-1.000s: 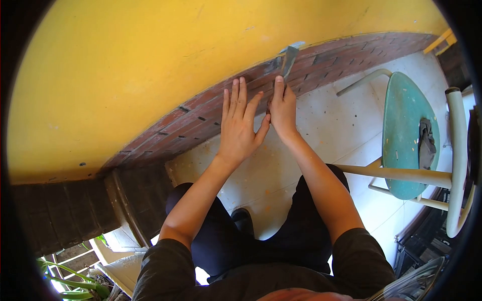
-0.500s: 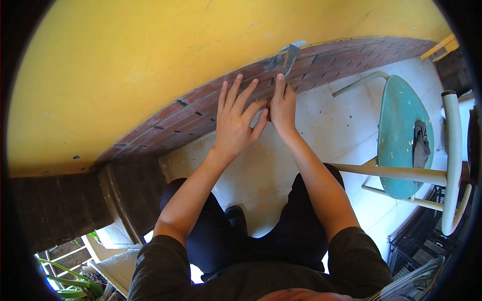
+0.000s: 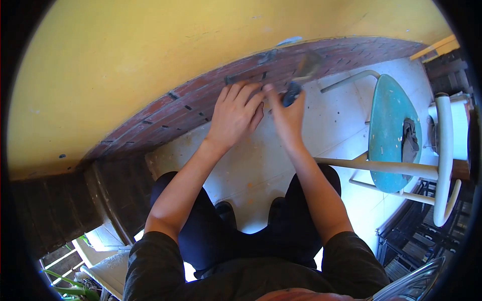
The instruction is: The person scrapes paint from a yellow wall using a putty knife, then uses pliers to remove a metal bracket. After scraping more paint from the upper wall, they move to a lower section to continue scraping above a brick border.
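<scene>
My right hand [image 3: 288, 115] grips a putty knife by its dark handle [image 3: 291, 94]. Its blade [image 3: 309, 65] is smeared by motion and tilts up and to the right, in front of the brick strip [image 3: 201, 103]. To the left, close beside it, is my left hand [image 3: 233, 113], back upward, fingers bent and drawn together over the bricks. Its thumb lies near the index fingertip; whether anything small sits between them is hidden. A pale bluish patch [image 3: 289, 40] marks the yellow wall [image 3: 150, 60] just above the bricks.
At the right stands a chair with a green seat [image 3: 389, 135], pale tubular legs and a grey cloth [image 3: 410, 143] on it. Black crates [image 3: 416, 220] lie behind it. Pale floor tiles [image 3: 331, 125] carry specks. A plant [image 3: 75, 288] is at lower left.
The putty knife has come away from the pale patch and swung right and down. My left hand's spread fingers have bent together. The view has shifted slightly.
</scene>
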A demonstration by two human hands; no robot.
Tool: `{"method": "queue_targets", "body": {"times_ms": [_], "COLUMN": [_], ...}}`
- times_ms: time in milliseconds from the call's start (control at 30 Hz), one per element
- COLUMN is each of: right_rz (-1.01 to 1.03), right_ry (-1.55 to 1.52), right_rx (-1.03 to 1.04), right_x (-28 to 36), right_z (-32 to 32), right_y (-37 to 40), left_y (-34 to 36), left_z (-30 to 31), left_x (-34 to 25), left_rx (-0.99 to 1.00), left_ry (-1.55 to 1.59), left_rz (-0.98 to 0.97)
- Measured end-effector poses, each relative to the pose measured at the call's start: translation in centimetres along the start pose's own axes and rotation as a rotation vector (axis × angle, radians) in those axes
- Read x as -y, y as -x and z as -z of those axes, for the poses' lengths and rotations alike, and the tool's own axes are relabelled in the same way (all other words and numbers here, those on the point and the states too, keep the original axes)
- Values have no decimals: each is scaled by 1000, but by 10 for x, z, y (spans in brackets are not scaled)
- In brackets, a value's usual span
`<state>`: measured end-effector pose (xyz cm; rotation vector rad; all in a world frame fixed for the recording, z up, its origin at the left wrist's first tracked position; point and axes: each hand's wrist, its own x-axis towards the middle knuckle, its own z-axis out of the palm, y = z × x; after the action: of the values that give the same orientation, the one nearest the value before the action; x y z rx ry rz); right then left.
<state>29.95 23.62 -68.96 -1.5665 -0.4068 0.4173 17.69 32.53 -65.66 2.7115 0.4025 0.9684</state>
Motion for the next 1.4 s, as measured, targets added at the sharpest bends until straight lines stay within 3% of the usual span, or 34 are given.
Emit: {"method": "queue_targets", "body": {"times_ms": [100, 200, 300, 400, 433, 533, 667, 767, 933, 1100, 1200, 1333, 1400], "right_rz": [0, 250, 259, 172, 301, 2, -67, -38, 12, -22, 55, -73, -95], "right_ry": [-46, 72, 114, 91, 18, -210, -222, -205, -272, -307, -269, -241, -263], "right_rx": [-135, 62, 45, -83, -127, 87, 281, 227, 132, 57, -5, 9, 42], "right_x": [11, 22, 23, 20, 10, -6, -7, -28, -22, -8, -4, 20, 17], "right_z": [18, -5, -11, -3, -9, -21, -23, -32, -60, -72, -75, -64, -67], "right_y": [-16, 23, 23, -6, -10, 2, 7, -2, 6, 22, 9, 8, 14], "left_y": [0, 1, 2, 3, 2, 6, 2, -3, -5, -10, -10, -18, -14], "left_z": [-1, -5, -2, 2, 1, -11, -17, -17, -32, -31, -30, -27, -18], "left_x": [-7, 4, 2, 0, 1, 3, -1, -7, 3, 15, 19, 14, 5], "left_rx": [-3, 6, -21, -70, -83, -85, 26, 44, 19, 72, 96, 162, 132], "left_ry": [16, 24, 52, 200, 269, 477, 890, 974, 957, 1206, 1200, 1167, 1254], "left_rz": [-18, 5, 25, 120, 160, 435, 648, 691, 663, 785, 750, 713, 831]}}
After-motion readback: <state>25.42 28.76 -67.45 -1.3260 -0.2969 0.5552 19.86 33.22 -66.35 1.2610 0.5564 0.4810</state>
